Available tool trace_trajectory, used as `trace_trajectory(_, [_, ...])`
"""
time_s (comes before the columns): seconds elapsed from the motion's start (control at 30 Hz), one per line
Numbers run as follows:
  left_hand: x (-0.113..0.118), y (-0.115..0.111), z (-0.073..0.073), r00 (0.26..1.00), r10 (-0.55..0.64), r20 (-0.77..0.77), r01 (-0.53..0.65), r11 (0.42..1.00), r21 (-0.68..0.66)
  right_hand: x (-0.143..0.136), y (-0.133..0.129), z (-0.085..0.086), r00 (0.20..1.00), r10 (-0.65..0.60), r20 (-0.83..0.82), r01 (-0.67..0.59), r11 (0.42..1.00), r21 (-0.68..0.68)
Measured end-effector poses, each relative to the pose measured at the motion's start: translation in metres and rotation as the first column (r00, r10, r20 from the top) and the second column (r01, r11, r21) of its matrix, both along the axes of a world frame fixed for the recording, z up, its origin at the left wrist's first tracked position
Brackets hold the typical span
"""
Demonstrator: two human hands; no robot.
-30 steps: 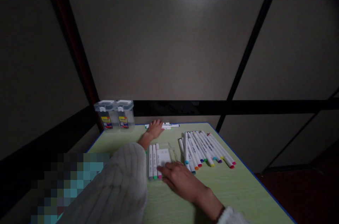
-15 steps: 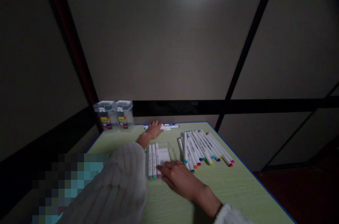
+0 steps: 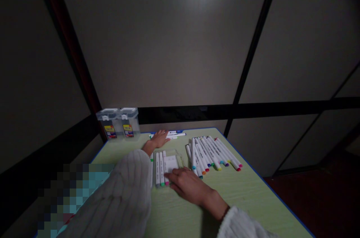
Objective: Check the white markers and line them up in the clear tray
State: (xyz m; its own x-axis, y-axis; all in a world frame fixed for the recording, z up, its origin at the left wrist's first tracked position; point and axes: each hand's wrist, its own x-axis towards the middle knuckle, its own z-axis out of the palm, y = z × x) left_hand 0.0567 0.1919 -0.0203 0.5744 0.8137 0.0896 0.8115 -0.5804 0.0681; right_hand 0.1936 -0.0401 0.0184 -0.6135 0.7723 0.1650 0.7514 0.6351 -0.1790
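Palm down near the table's far edge, my left hand (image 3: 159, 138) lies over the left end of a few white markers (image 3: 176, 135), its fingers apart. My right hand (image 3: 187, 185) rests lower on the table, its fingertips touching the pink-capped marker in a clear case (image 3: 176, 152). Three upright white markers (image 3: 159, 168) with grey, green and pink ends lie side by side in that case, beside a white card. Part of another green-banded marker (image 3: 152, 158) shows beside my left sleeve. No object is visibly gripped by either hand.
Several white markers with coloured caps (image 3: 210, 153) lie in a loose pile right of the case. Two clear lidded boxes (image 3: 123, 125) stand at the back left of the green table (image 3: 239, 200). A wall rises behind it.
The whole view has shifted slightly, moving the table and its items a little left. My hands stay in nearly the same places relative to the markers and the case.
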Motion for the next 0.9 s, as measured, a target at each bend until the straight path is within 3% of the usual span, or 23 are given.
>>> trace_trajectory(0.57, [-0.009,-0.015,0.014,0.993,-0.073,-0.094,0.066,0.995,-0.08,0.0,0.001,-0.003,1.0,0.001,0.001,-0.001,1.0,0.001])
trace_trajectory(0.9, [-0.035,-0.031,0.02,0.991,-0.132,-0.01,0.129,0.981,-0.142,0.001,0.001,-0.004,0.999,0.022,-0.025,-0.022,1.0,0.007])
